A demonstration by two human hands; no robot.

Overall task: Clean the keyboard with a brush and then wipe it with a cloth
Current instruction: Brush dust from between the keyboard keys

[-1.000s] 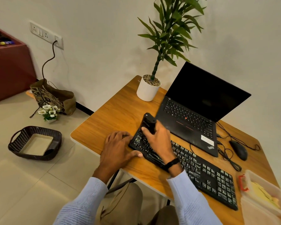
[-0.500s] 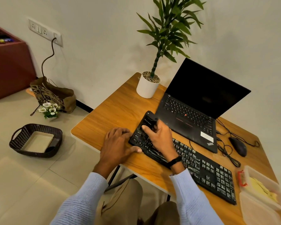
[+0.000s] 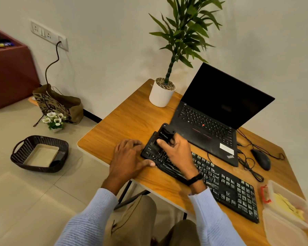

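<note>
On the tabletop (image 3: 132, 121) I count one laptop (image 3: 203, 128), open and dark. One keyboard (image 3: 229, 187), the thing to clean, lies just in front of it and runs from beside the left hand across to the clear box (image 3: 277, 189) at the right edge. One potted plant (image 3: 161, 96) stands at the far corner. The box holds something yellow; I judge it may be the cloth (image 3: 286, 204), but I cannot tell.

There are two hands. The left hand (image 3: 126, 157) lies flat on the wood with straight fingers, thumb touching the keyboard's near left edge, where it was a second ago. The right hand (image 3: 178, 153) grips the one brush (image 3: 164, 134), fingers curled round its black body, bristles down on the far-left keys.

Over the last second the brush has barely travelled and works that same corner. I read the brushing as just begun, with the rows to the right still to do and the wipe not started. One mouse (image 3: 261, 159) sits right of the laptop, well apart.
</note>
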